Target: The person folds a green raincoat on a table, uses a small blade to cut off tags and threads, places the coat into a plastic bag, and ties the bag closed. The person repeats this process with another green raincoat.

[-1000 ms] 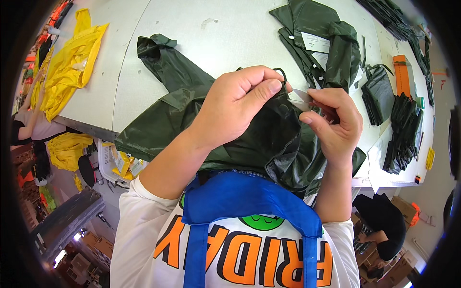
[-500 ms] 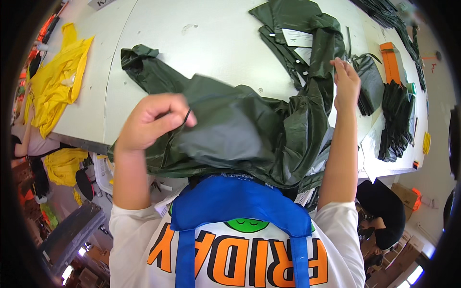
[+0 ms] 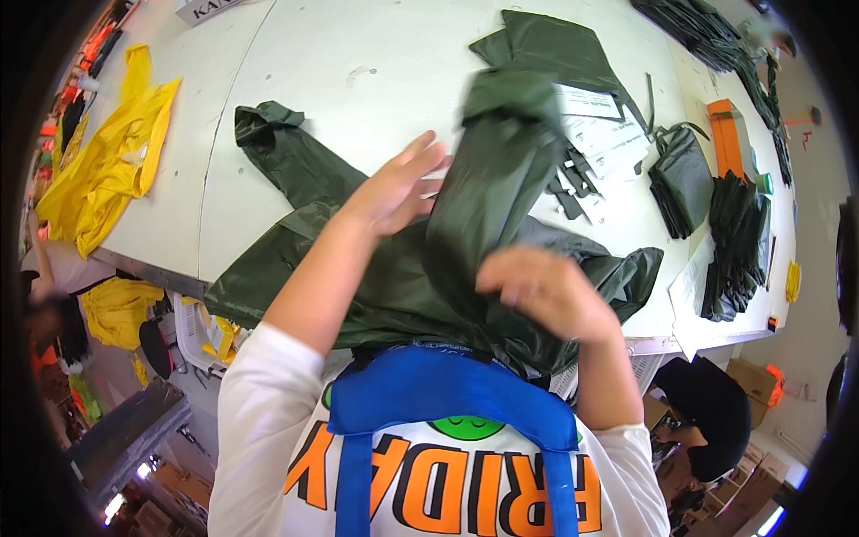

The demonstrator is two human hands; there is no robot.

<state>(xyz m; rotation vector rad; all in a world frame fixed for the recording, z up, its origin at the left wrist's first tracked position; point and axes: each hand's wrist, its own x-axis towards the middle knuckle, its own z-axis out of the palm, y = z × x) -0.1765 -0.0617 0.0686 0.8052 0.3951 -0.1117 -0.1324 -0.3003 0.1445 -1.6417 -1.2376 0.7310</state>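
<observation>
A dark green waterproof garment lies crumpled on the white table's near edge, against my blue apron. One of its sleeves stretches out to the far left. Another length, apparently the second sleeve, rises in the middle and is smeared by motion. My left hand is open just left of that length, fingers stretched and thumb apart; whether it touches the cloth I cannot tell. My right hand is over the garment at the length's lower right side. Its fingers are blurred, so its grip is unclear.
White leaflets and black-and-white tags lie beyond, next to folded green fabric. Rightward are a dark green pouch, an orange box and bundled black strips. A yellow garment lies left; people are at both sides.
My right hand came down and left from the far right. The sleeve there swung to the middle, uncovering leaflets and tags. My left hand moved right and up, its fingers now stretched.
</observation>
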